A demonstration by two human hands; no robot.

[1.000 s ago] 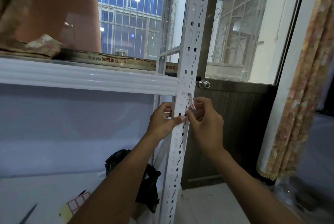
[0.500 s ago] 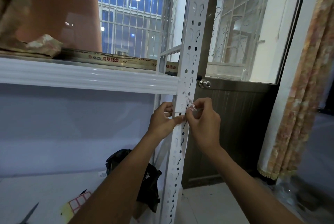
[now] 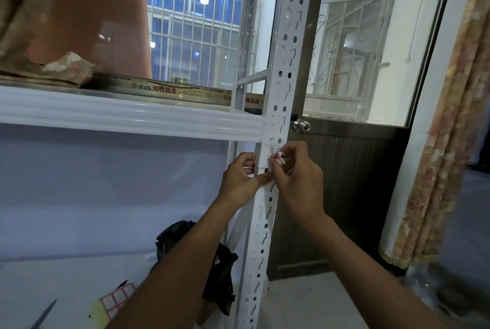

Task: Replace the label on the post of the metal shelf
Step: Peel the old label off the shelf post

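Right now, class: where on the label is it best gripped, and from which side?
Pinch the crumpled free end of the label, which stands off the post, coming from the right, as the right hand does; the left hand holds the left side.

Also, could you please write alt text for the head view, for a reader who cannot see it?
At a white perforated shelf post, the right hand pinches a crumpled label, while the left hand grips the post beside it. A sheet of red-bordered labels lies lower left.
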